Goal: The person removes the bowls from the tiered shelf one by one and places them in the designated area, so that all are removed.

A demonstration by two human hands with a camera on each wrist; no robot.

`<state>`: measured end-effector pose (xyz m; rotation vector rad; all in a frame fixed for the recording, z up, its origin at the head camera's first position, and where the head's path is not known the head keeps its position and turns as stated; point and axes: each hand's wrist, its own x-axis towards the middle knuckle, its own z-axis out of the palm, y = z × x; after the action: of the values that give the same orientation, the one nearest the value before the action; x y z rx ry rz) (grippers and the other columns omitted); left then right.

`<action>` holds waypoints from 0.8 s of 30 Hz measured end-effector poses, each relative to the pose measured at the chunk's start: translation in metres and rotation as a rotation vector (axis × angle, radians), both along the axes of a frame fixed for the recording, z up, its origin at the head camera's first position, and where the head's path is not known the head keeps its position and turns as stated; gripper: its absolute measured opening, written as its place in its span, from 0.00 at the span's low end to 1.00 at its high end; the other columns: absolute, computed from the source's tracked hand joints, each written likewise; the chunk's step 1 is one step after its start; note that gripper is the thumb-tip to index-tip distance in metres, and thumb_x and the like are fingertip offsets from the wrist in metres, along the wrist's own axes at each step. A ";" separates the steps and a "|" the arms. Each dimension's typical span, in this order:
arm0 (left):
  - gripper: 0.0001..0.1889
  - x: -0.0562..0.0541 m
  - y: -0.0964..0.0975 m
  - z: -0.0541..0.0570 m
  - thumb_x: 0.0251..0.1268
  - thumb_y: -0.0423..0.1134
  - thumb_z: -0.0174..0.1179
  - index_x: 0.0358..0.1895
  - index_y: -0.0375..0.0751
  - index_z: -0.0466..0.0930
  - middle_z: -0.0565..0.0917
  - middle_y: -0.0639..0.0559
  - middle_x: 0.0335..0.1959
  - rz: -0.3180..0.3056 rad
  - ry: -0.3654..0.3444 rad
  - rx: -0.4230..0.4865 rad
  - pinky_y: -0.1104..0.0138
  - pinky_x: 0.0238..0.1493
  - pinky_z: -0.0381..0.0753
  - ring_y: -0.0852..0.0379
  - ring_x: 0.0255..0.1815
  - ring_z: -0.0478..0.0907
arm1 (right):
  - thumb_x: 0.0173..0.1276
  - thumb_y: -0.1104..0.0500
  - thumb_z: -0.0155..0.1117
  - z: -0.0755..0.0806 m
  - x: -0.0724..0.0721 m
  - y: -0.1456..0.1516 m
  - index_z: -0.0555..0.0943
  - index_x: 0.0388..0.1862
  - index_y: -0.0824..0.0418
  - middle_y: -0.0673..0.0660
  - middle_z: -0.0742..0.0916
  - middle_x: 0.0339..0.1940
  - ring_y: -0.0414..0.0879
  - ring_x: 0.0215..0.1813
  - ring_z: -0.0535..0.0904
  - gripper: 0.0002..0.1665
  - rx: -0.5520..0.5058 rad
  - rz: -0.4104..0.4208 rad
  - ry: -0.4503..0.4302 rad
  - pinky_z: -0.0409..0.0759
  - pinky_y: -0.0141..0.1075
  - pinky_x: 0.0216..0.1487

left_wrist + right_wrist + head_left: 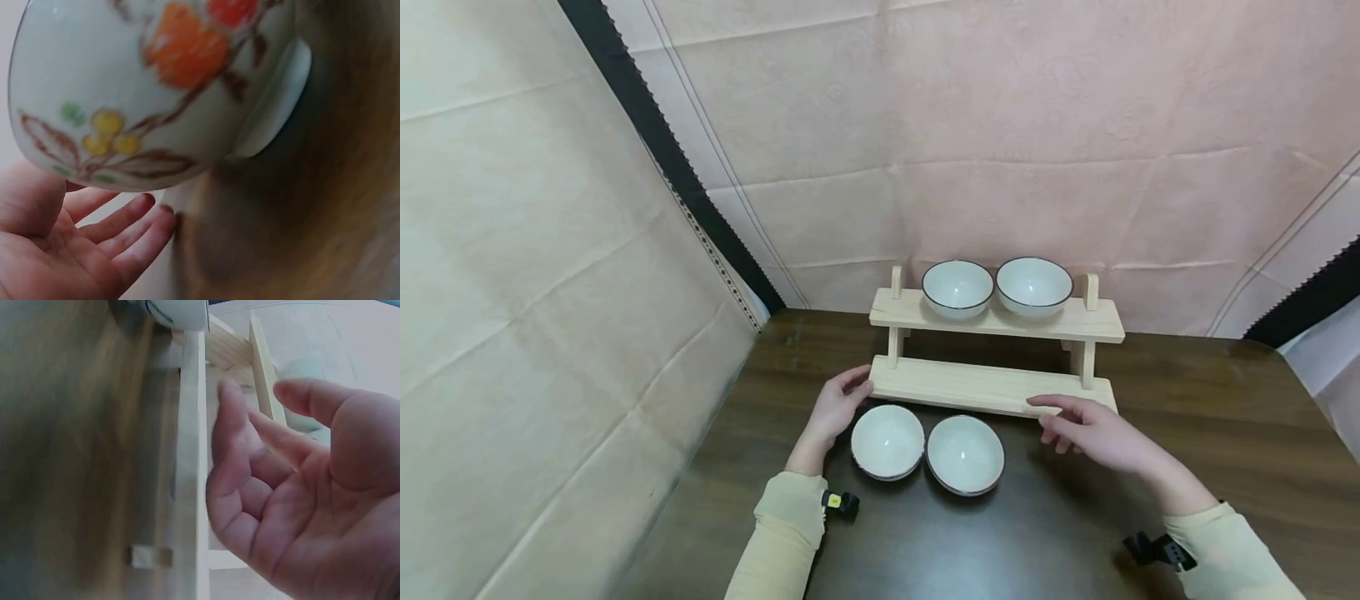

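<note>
A two-tier light wooden rack (955,382) stands at the back of the table. My left hand (835,408) is at the left end of its lower board, fingers loosely extended; whether they touch the wood is unclear. Close beside that hand is a white bowl (887,440), painted outside with orange and yellow fruit in the left wrist view. A second white bowl (966,452) sits to its right. Double rims hint at stacking, but I cannot tell. By the lower board's front edge hovers my right hand (1097,431), fingers loosely bent around nothing.
On the rack's upper board are two dark-rimmed white bowls, one left (957,287) and one right (1034,285). Behind the brown wooden table (1195,392) hangs a pale cloth backdrop (1037,125). Another cloth (550,292) borders the left side.
</note>
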<state>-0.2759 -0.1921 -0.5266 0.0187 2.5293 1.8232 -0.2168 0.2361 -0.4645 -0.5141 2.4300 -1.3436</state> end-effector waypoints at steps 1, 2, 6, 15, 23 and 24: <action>0.22 -0.001 -0.001 0.003 0.83 0.41 0.62 0.73 0.39 0.79 0.84 0.41 0.63 -0.001 0.005 -0.022 0.52 0.63 0.83 0.46 0.62 0.81 | 0.84 0.58 0.60 0.004 -0.001 0.002 0.74 0.76 0.67 0.61 0.90 0.40 0.55 0.38 0.87 0.26 0.009 -0.020 0.013 0.86 0.43 0.40; 0.22 -0.002 -0.001 0.006 0.83 0.41 0.61 0.73 0.39 0.79 0.83 0.41 0.63 -0.002 0.012 -0.038 0.50 0.65 0.81 0.45 0.63 0.81 | 0.84 0.58 0.60 0.008 -0.002 0.004 0.75 0.75 0.67 0.61 0.90 0.40 0.55 0.38 0.87 0.26 0.016 -0.041 0.022 0.86 0.43 0.40; 0.22 -0.012 -0.001 0.023 0.83 0.40 0.60 0.74 0.38 0.78 0.83 0.40 0.65 -0.002 0.064 -0.100 0.46 0.69 0.76 0.42 0.66 0.78 | 0.85 0.57 0.60 0.028 -0.008 0.013 0.76 0.75 0.65 0.60 0.90 0.43 0.52 0.40 0.86 0.25 0.074 -0.133 0.092 0.85 0.42 0.38; 0.25 -0.041 0.005 0.053 0.84 0.43 0.59 0.77 0.39 0.74 0.84 0.40 0.61 0.031 0.169 -0.196 0.48 0.65 0.78 0.42 0.62 0.80 | 0.85 0.54 0.53 0.063 -0.033 0.027 0.74 0.77 0.64 0.59 0.91 0.43 0.47 0.39 0.88 0.28 0.199 -0.284 0.263 0.83 0.39 0.41; 0.29 -0.056 0.008 0.073 0.84 0.47 0.59 0.78 0.35 0.71 0.85 0.38 0.59 0.006 0.228 -0.266 0.48 0.63 0.78 0.41 0.58 0.81 | 0.87 0.46 0.52 0.087 -0.058 0.030 0.65 0.82 0.68 0.66 0.91 0.48 0.43 0.36 0.87 0.36 0.292 -0.304 0.292 0.80 0.41 0.40; 0.29 -0.057 0.008 0.074 0.84 0.48 0.59 0.79 0.36 0.70 0.84 0.38 0.59 0.000 0.232 -0.275 0.48 0.63 0.78 0.41 0.59 0.81 | 0.87 0.45 0.51 0.089 -0.060 0.030 0.64 0.82 0.68 0.67 0.91 0.49 0.45 0.37 0.88 0.38 0.291 -0.302 0.283 0.80 0.43 0.42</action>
<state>-0.3327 -0.1837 -0.4527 0.2382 2.9147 1.5370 -0.2771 0.2656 -0.3758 -0.2849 2.9697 -1.0462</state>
